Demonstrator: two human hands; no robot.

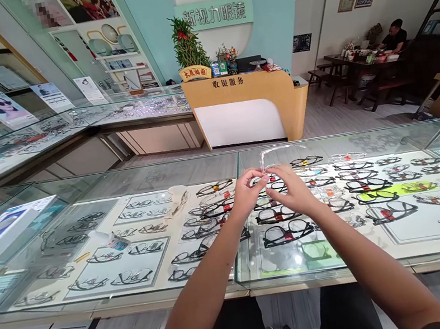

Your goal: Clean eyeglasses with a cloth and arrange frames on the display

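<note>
The left hand [247, 192] and right hand [292, 191] come together just above the centre of the frame, fingertips nearly meeting, each seemingly pinching a pair of clear, transparent-rimmed eyeglasses [262, 161]. One thin see-through temple rises from the fingers and runs off to the right; the rest is hidden by the hands, so the exact grip points cannot be told. Handling such slender plastic well calls, in my judgement, for light, even pressure from both thumbs, with support close to where the fingers press, skin off the lenses, and no twist passed into the extended temple. Keeping it over the counter would also guard against a drop to the floor.

Just below the hands, a pair of black-rimmed eyeglasses with a red tag [288, 236] lies among rows of others in the long glass-topped display counter [150, 300]. Toward the left of the frame are a crumpled beige cloth [177, 201] and a small white bottle with a blue label [117, 243]. At upper centre stands a pale wooden cashier desk [241, 90].
</note>
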